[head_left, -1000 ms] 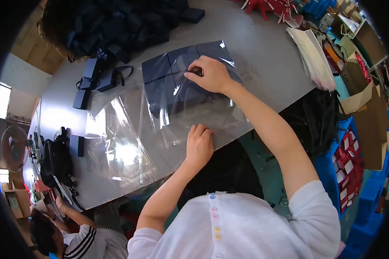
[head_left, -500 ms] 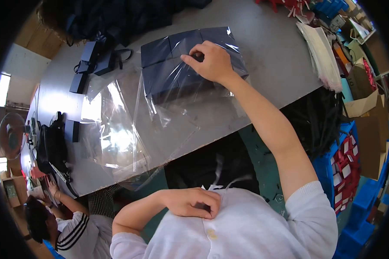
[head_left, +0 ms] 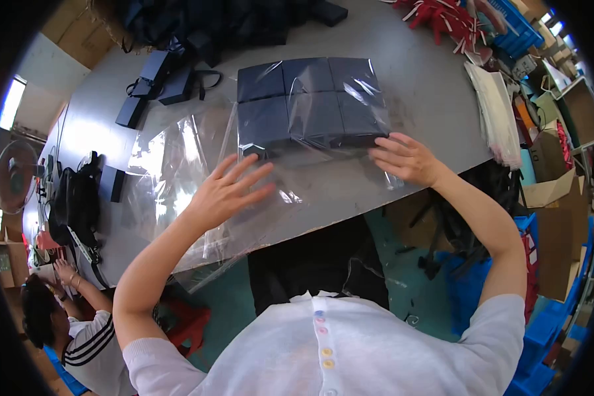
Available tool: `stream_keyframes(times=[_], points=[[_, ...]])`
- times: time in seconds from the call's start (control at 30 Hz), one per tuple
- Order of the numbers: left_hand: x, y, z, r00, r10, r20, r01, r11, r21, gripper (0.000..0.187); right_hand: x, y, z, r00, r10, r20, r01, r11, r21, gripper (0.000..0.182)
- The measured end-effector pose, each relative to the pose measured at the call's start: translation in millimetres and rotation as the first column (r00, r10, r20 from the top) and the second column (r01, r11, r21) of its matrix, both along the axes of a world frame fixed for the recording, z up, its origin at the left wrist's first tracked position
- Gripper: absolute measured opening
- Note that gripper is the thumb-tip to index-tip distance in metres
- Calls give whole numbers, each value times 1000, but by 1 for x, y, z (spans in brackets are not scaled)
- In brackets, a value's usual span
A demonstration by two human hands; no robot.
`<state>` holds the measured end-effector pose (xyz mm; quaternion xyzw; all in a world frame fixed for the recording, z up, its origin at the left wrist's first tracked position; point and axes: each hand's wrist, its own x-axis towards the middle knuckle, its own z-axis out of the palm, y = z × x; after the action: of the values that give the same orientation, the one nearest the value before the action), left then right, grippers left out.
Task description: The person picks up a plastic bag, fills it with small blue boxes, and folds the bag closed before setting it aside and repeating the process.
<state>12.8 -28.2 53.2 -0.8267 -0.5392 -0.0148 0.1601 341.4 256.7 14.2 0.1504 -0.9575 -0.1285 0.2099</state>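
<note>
Several dark navy boxes (head_left: 313,105) lie side by side in two rows on the grey table, inside a clear plastic bag (head_left: 310,168) whose loose end reaches toward me. My left hand (head_left: 228,188) is over the bag's near left part, fingers spread, close to the front left corner of the boxes. At the front right corner, my right hand (head_left: 406,158) has its fingers stretched out with the tips right at the boxes' edge. More clear plastic bags (head_left: 171,171) lie flat to the left, under and beyond my left forearm.
Loose navy boxes (head_left: 155,76) with ribbons and a dark pile (head_left: 211,26) lie at the back left. White sheets (head_left: 492,115) and red ribbon pieces (head_left: 435,23) are on the right. A co-worker (head_left: 72,323) sits at lower left.
My right hand has moved from the top of the boxes to their front right corner. My left hand has risen from my chest to the bag and spread its fingers.
</note>
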Motion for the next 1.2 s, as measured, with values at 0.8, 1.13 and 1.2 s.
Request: stream_keyframes(times=[0.8, 1.13, 1.2], points=[[-7, 68, -87, -282, 214, 935, -552, 761, -341, 15, -49, 31, -43, 646, -596, 477, 201, -470, -860, 32], [-19, 92, -64, -432, 79, 898, -334, 911, -241, 63, -76, 31, -5, 840, -361, 405, 171, -533, -828, 41], [-31, 82, -35, -377, 100, 921, -374, 893, -251, 70, -96, -13, 44, 901, -323, 290, -30, -713, -701, 52]])
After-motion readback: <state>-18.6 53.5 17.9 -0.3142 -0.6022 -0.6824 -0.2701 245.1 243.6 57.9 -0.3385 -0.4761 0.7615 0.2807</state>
